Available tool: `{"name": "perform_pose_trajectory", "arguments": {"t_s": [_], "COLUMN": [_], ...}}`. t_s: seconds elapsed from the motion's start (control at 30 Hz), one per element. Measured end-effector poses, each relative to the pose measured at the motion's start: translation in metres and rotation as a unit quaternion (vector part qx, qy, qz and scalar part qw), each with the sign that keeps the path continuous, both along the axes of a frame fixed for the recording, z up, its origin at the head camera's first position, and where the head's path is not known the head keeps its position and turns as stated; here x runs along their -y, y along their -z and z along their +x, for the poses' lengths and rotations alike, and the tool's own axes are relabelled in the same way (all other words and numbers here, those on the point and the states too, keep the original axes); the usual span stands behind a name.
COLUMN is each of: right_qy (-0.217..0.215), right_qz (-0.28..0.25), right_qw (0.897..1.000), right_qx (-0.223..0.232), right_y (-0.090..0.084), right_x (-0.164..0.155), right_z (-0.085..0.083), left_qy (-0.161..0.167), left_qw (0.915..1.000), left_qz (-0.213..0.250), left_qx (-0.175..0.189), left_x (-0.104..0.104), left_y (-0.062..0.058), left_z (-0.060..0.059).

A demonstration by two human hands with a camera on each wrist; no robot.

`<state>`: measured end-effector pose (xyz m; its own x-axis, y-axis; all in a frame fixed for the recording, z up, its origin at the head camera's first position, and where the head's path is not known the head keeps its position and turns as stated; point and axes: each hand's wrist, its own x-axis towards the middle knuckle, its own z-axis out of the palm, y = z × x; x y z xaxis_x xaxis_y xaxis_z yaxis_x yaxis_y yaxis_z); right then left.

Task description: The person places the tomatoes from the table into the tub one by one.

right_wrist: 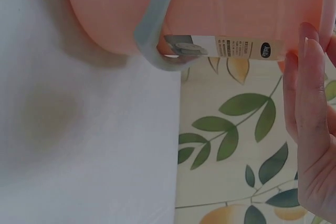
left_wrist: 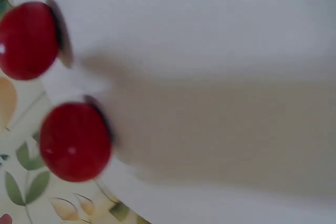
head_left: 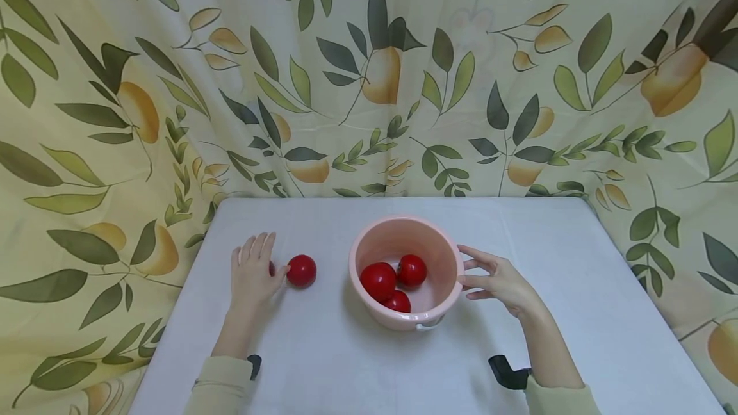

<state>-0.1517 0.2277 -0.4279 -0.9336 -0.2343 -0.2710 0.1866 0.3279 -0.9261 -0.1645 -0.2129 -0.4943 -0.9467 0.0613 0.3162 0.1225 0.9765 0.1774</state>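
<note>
A pink bucket (head_left: 452, 235) stands on the white table with three red tomatoes (head_left: 377, 281) inside. My right hand (head_left: 500, 282) is at its right side, fingertips touching the wall near the rim; in the right wrist view the fingers (right_wrist: 311, 93) look nearly straight. To the left, my left hand (head_left: 254, 271) is held over the table with its fingers extended. One tomato (head_left: 302, 271) lies just right of its thumb, and another tomato (head_left: 271, 268) is mostly hidden by the hand. Both tomatoes (left_wrist: 76, 141) show in the left wrist view, where the hand itself is out of sight.
The bucket's pale handle (right_wrist: 152, 40) hangs down its outside, beside a printed label (right_wrist: 226, 47). A curtain (head_left: 369, 114) patterned with leaves and fruit rises behind the white table (head_left: 323, 370) and along its sides. Dark straps (head_left: 508, 373) show at the wrists.
</note>
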Motion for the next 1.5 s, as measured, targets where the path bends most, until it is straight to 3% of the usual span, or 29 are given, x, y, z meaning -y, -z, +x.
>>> {"name": "perform_pose_trajectory", "arguments": {"t_s": [0.27, 0.8, 1.13, 1.5], "right_qy": [0.001, 0.006, 0.007, 0.008], "right_qz": [0.0, -0.003, -0.006, -0.005], "right_qw": [1.0, 1.0, 1.0, 1.0], "right_qx": [-0.003, -0.002, -0.001, -0.001], "right_y": [0.001, 0.001, 0.001, 0.003], "right_x": [0.0, 0.0, 0.0, 0.0], "right_z": [0.001, 0.001, 0.001, 0.001], "left_qy": [-0.052, -0.087, -0.103, -0.115], "left_qw": [0.9963, 0.9894, 0.9871, 0.9868], "left_qz": [0.006, 0.037, 0.062, 0.059], "left_qx": [0.068, 0.11, 0.105, 0.097], "left_x": [0.03, 0.045, 0.048, 0.048], "left_y": [0.017, 0.045, 0.059, 0.061], "left_z": [0.005, 0.012, 0.009, 0.001]}}
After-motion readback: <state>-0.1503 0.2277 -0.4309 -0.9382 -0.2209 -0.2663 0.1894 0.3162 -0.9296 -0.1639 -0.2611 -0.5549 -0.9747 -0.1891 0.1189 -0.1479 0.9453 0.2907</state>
